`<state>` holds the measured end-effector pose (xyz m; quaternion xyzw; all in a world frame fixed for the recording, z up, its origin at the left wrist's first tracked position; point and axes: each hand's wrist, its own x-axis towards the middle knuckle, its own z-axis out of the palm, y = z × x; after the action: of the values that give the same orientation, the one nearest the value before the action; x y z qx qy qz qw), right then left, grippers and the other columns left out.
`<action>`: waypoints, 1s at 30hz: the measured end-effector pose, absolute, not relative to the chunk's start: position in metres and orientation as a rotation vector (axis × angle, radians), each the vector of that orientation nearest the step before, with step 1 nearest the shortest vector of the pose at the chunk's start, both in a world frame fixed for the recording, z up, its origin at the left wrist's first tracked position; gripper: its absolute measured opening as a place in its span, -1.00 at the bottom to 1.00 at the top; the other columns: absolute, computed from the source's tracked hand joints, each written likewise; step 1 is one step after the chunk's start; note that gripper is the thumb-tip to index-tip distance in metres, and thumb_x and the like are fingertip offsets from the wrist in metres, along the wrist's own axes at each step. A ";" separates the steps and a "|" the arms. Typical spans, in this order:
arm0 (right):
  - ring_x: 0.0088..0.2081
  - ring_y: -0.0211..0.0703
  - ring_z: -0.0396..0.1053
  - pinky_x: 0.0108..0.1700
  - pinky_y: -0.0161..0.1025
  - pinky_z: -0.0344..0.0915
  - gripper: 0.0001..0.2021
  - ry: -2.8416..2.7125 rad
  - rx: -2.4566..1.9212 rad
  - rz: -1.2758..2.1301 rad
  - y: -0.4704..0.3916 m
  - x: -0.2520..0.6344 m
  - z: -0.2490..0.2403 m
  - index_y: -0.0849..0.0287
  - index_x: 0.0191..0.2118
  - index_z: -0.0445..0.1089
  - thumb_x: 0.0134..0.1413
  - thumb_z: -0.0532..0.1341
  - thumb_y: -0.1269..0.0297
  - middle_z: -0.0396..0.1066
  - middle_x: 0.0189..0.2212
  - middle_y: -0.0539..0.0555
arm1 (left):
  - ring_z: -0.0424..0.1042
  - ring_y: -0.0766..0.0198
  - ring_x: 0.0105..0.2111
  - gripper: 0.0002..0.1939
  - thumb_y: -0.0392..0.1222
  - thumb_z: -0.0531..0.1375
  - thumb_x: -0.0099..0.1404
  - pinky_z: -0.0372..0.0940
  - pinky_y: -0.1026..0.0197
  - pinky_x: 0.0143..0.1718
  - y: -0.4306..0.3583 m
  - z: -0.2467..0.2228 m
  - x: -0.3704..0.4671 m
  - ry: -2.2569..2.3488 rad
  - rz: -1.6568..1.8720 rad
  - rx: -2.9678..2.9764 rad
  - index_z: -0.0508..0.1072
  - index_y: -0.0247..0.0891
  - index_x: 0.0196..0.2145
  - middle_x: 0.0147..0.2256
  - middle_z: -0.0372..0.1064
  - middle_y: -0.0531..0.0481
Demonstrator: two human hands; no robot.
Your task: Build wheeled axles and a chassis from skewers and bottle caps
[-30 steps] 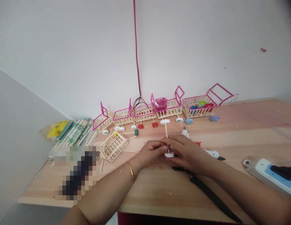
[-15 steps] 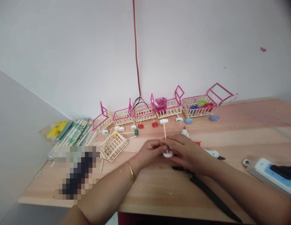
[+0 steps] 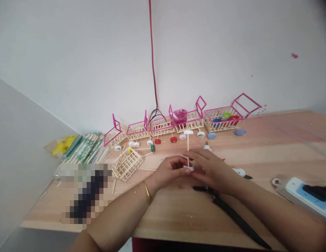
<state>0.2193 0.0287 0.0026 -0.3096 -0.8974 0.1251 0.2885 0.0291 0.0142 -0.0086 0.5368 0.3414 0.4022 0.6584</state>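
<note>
Between my hands stands a wooden stick (image 3: 188, 145) with a white bottle cap (image 3: 188, 132) at its top and a second white cap (image 3: 188, 168) at its foot. My left hand (image 3: 169, 171) is closed on the lower cap, thumb against its rim. My right hand (image 3: 214, 171) reaches in from the other side, its fingers bent around the stick and lower cap; some fingertips are hidden. Just beyond my right hand, a white glue bottle (image 3: 207, 148) with a dark tip is partly covered.
Stick-built carts (image 3: 189, 125) with pink edges and bottle-cap wheels line the wall. An unpainted stick basket (image 3: 128, 164) lies left, near bundled sticks (image 3: 85, 147). Dark-handled pliers (image 3: 238, 220) lie beneath my right forearm; a power strip (image 3: 307, 192) is at right.
The stick has gone from slightly tilted to upright, its top cap moving a little right and up. The lower cap has risen slightly, and my fingers have shifted around it.
</note>
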 end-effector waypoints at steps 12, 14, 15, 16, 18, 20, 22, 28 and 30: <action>-0.10 -0.06 0.34 -0.09 -0.09 0.27 -0.64 -2.392 -0.799 0.349 0.027 0.218 0.009 0.15 0.04 0.26 0.09 0.19 0.36 0.41 -0.12 0.15 | 0.37 0.35 -0.36 -0.69 -0.13 0.39 -0.02 0.26 0.28 -0.25 0.017 -0.013 0.029 0.750 0.915 1.150 0.49 -0.32 -0.34 -0.35 0.43 -0.01; -0.10 -0.06 0.34 -0.09 -0.08 0.27 -0.64 -2.397 -0.805 0.358 0.027 0.218 0.010 0.15 0.04 0.27 0.09 0.18 0.37 0.41 -0.11 0.16 | 0.37 0.34 -0.35 -0.68 -0.12 0.40 -0.04 0.26 0.28 -0.24 0.016 -0.012 0.029 0.767 0.918 1.148 0.49 -0.33 -0.35 -0.35 0.43 -0.01; -0.10 -0.05 0.34 -0.09 -0.08 0.27 -0.64 -2.400 -0.801 0.359 0.027 0.218 0.010 0.14 0.04 0.27 0.09 0.18 0.37 0.41 -0.11 0.16 | 0.37 0.33 -0.35 -0.68 -0.11 0.40 -0.05 0.26 0.27 -0.24 0.016 -0.012 0.030 0.778 0.917 1.149 0.49 -0.33 -0.35 -0.35 0.42 -0.02; -0.10 -0.05 0.34 -0.09 -0.08 0.27 -0.64 -2.402 -0.794 0.354 0.027 0.218 0.010 0.14 0.04 0.27 0.09 0.18 0.37 0.41 -0.11 0.16 | 0.37 0.33 -0.35 -0.67 -0.10 0.40 -0.05 0.26 0.27 -0.24 0.016 -0.011 0.030 0.787 0.912 1.151 0.49 -0.33 -0.36 -0.35 0.42 -0.02; -0.11 -0.05 0.35 -0.10 -0.08 0.28 -0.63 -2.400 -0.779 0.341 0.027 0.218 0.009 0.13 0.04 0.27 0.08 0.18 0.37 0.42 -0.12 0.15 | 0.38 0.32 -0.35 -0.66 -0.09 0.40 -0.05 0.26 0.26 -0.24 0.015 -0.010 0.030 0.797 0.899 1.152 0.49 -0.33 -0.35 -0.35 0.42 -0.02; -0.12 -0.06 0.35 -0.10 -0.09 0.27 -0.64 -2.394 -0.773 0.336 0.027 0.218 0.009 0.14 0.03 0.27 0.08 0.19 0.38 0.42 -0.13 0.15 | 0.38 0.33 -0.36 -0.67 -0.09 0.40 -0.05 0.26 0.26 -0.23 0.015 -0.009 0.030 0.799 0.892 1.153 0.49 -0.33 -0.35 -0.35 0.43 -0.02; -0.12 -0.06 0.35 -0.10 -0.09 0.27 -0.65 -2.393 -0.778 0.340 0.027 0.218 0.009 0.15 0.02 0.28 0.08 0.18 0.38 0.42 -0.13 0.16 | 0.38 0.34 -0.36 -0.68 -0.10 0.40 -0.04 0.25 0.27 -0.23 0.015 -0.008 0.030 0.793 0.891 1.155 0.49 -0.33 -0.36 -0.35 0.43 -0.01; -0.11 -0.05 0.34 -0.09 -0.08 0.26 -0.70 -2.391 -0.794 0.352 0.026 0.217 0.012 0.16 -0.01 0.30 0.10 0.17 0.36 0.42 -0.13 0.16 | 0.38 0.34 -0.34 -0.69 -0.10 0.39 -0.03 0.25 0.27 -0.22 0.016 -0.010 0.030 0.798 0.904 1.168 0.49 -0.33 -0.36 -0.35 0.43 0.00; -0.11 -0.05 0.34 -0.09 -0.08 0.25 -0.72 -2.392 -0.792 0.362 0.026 0.217 0.012 0.17 -0.04 0.30 0.10 0.17 0.35 0.42 -0.13 0.16 | 0.38 0.32 -0.33 -0.67 -0.08 0.39 -0.04 0.25 0.25 -0.21 0.016 -0.011 0.030 0.812 0.895 1.171 0.48 -0.33 -0.36 -0.34 0.43 -0.01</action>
<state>0.2169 0.0262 0.0120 -0.2976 -0.8981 0.1361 0.2938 0.0302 0.0158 -0.0109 0.5188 0.3597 0.3967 0.6664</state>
